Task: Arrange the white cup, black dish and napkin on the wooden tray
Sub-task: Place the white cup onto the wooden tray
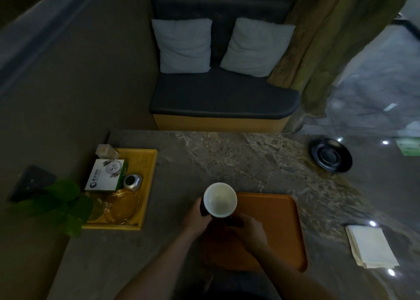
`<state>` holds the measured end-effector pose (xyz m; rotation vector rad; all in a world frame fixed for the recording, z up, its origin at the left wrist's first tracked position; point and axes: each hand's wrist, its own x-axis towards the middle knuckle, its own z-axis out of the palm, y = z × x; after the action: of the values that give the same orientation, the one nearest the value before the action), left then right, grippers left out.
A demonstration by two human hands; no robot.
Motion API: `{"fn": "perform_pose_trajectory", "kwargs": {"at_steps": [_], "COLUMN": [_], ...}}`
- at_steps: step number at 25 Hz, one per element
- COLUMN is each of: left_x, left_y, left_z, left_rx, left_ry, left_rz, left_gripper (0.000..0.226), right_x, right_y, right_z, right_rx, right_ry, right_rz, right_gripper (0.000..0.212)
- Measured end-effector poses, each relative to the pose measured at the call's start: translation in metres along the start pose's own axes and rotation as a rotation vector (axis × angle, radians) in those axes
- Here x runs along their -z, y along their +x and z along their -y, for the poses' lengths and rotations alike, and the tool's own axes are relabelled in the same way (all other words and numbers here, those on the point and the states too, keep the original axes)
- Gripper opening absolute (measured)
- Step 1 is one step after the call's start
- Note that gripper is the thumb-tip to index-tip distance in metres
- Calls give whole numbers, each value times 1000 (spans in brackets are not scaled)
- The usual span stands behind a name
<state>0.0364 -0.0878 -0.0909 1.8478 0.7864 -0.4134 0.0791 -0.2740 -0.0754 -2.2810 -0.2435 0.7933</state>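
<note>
Both hands gripped the white cup from opposite sides, the left hand wrapped round its left wall and the right hand closed at its base, above the wooden tray's near-left corner. The black dish sat far right on the counter; the napkin lay right of the tray.

We see both hands closed round the cup at the tray's far left corner; the rest of it lies bare. Open table leads to the dish and napkin. A crowded yellow tray blocks the left.
</note>
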Motion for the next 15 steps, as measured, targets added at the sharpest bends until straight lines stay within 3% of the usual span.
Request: {"fn": "perform_pose_trajectory", "kwargs": {"at_steps": [3, 9, 15], "left_x": [-8, -28, -53], "left_y": [-13, -46, -84], "left_z": [5, 9, -12], "left_rx": [86, 38, -65], "left_ry": [31, 106, 517], "left_rz": [2, 1, 165], "left_gripper": [65, 54, 49], "right_x": [11, 50, 109], "right_y": [-5, -32, -69], "right_z": [-1, -29, -71], "right_rx": [39, 111, 171], "right_ry": [-158, -475, -670], "right_rz": [52, 130, 99], "right_gripper": [26, 27, 26]}}
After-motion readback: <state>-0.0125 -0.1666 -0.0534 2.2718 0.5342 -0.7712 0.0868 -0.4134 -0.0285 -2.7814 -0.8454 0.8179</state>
